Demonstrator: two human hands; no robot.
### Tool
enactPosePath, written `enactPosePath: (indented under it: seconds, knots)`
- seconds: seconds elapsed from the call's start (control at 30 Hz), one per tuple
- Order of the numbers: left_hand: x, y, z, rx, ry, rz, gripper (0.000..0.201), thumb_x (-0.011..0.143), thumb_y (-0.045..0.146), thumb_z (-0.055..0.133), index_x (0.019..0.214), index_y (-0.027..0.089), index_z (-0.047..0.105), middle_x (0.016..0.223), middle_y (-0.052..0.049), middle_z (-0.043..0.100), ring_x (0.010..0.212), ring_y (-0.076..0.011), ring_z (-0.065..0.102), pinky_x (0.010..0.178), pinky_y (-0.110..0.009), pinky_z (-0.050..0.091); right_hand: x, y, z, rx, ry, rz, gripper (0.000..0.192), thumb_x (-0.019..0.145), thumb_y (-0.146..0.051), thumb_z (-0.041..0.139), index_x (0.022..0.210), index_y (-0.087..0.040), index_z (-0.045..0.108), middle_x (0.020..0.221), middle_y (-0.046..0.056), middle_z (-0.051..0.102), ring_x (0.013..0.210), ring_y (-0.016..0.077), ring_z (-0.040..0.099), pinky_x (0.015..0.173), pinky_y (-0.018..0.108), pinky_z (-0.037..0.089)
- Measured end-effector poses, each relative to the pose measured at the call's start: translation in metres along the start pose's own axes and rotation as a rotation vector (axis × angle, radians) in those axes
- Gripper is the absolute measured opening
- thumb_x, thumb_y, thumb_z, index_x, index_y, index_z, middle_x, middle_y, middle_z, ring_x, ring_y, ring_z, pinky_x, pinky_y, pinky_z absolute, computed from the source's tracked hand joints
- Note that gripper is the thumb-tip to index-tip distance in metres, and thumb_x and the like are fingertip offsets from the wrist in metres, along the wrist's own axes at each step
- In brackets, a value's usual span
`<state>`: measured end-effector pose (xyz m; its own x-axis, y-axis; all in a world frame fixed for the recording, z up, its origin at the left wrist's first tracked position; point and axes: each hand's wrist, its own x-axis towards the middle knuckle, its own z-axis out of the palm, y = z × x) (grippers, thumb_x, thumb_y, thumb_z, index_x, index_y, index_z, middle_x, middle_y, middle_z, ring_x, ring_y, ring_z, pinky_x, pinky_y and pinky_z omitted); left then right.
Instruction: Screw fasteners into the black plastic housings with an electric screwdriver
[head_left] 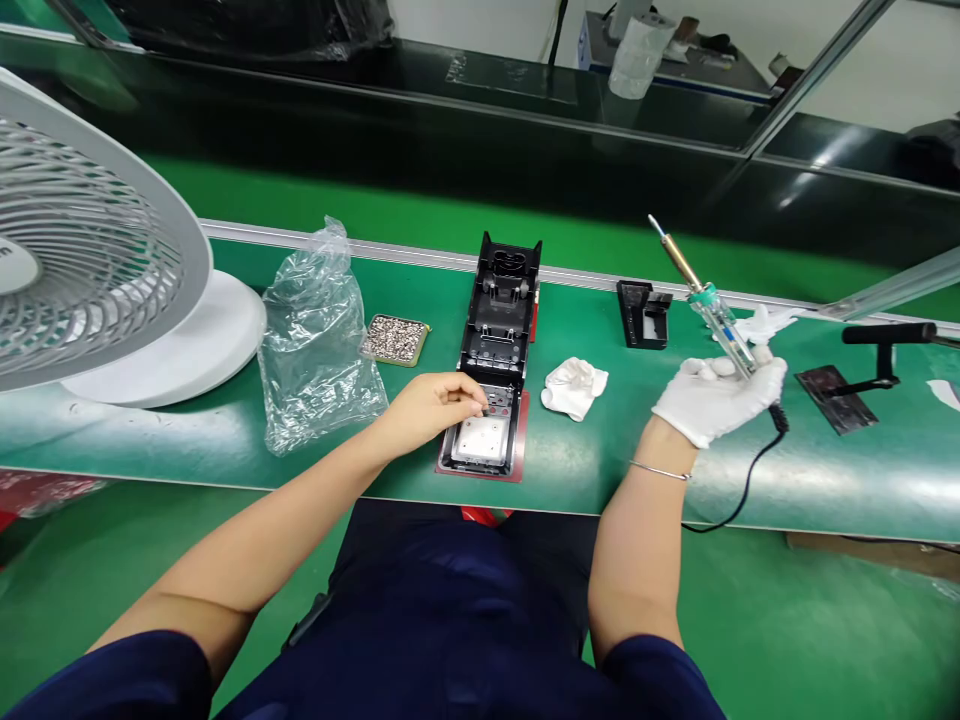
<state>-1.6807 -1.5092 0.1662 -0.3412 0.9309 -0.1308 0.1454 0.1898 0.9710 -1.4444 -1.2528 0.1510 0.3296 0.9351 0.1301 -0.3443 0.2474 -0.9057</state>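
Here I am with my bare left hand point(439, 412) over the near end of the black housing point(495, 325), thumb and fingertips drawn together; whether a tiny part sits between them, I cannot tell. The housing lies lengthwise in front of me, a red mat point(523, 440) showing under its near end. My gloved right hand point(724, 395) is wrapped round the soldering iron point(712, 300), tip up and away from me. The risk, as I judge it: if that tip is hot and swings inward, it could burn my uncovered fingers (only the right has a glove) or mark the plastic. The cable point(750, 475) hangs over the near edge, so a snag could jerk my aim. A loose pinch could drop something small into the housing, and a bumped tray point(396, 340) would scatter its metal pieces. Around me, the green tabletop point(585, 460) shines under the light; a clear plastic bag point(322, 350) slumps by the white fan point(180, 235), a crumpled white cloth point(574, 388) lies right of the housing. Beyond the metal edging, dark shelving point(360, 125) runs across, a wrapped roll point(641, 55) behind it; below me, green floor point(787, 630).
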Motion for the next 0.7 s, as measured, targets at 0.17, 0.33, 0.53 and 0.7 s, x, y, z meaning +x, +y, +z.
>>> enactPosePath:
  seconds: [0.17, 0.33, 0.53, 0.7]
  knots:
    - [0.018, 0.006, 0.021, 0.704, 0.064, 0.207, 0.024, 0.092, 0.017, 0.051, 0.099, 0.019, 0.073, 0.103, -0.007, 0.075, 0.098, -0.0232, 0.07, 0.09, -0.036, 0.056, -0.007, -0.01, 0.008, 0.107, 0.071, 0.095, 0.041, 0.096, -0.049, 0.021, 0.113, -0.019, 0.043, 0.072, -0.004, 0.019, 0.054, 0.0052, 0.02, 0.052, 0.019, 0.031]
    - [0.042, -0.007, 0.038, 1.013, -0.019, 0.203, 0.029, 0.098, 0.01, 0.045, 0.112, 0.012, 0.07, 0.11, -0.014, 0.072, 0.104, -0.028, 0.069, 0.093, -0.038, 0.055, -0.007, -0.01, 0.009, 0.151, 0.076, 0.106, 0.039, 0.094, -0.051, 0.024, 0.108, -0.02, 0.043, 0.072, -0.004, 0.019, 0.055, 0.0051, 0.02, 0.053, 0.019, 0.03]
    - [0.05, -0.017, 0.047, 1.151, -0.022, 0.214, 0.027, 0.1, 0.011, 0.043, 0.096, 0.014, 0.07, 0.099, -0.015, 0.068, 0.099, -0.0299, 0.066, 0.084, -0.038, 0.052, -0.014, -0.015, 0.012, 0.321, 0.09, 0.123, 0.03, 0.096, -0.047, 0.034, 0.101, -0.02, 0.045, 0.069, -0.005, 0.02, 0.051, 0.0034, 0.019, 0.048, 0.016, 0.028]
    - [0.049, -0.018, 0.047, 1.232, -0.011, 0.204, 0.027, 0.102, 0.013, 0.043, 0.091, 0.016, 0.068, 0.097, -0.012, 0.067, 0.096, -0.0284, 0.065, 0.073, -0.035, 0.048, -0.016, -0.019, 0.013, 0.367, 0.087, 0.152, 0.026, 0.095, -0.045, 0.039, 0.099, -0.019, 0.045, 0.067, -0.007, 0.024, 0.047, 0.0016, 0.02, 0.044, 0.014, 0.029]
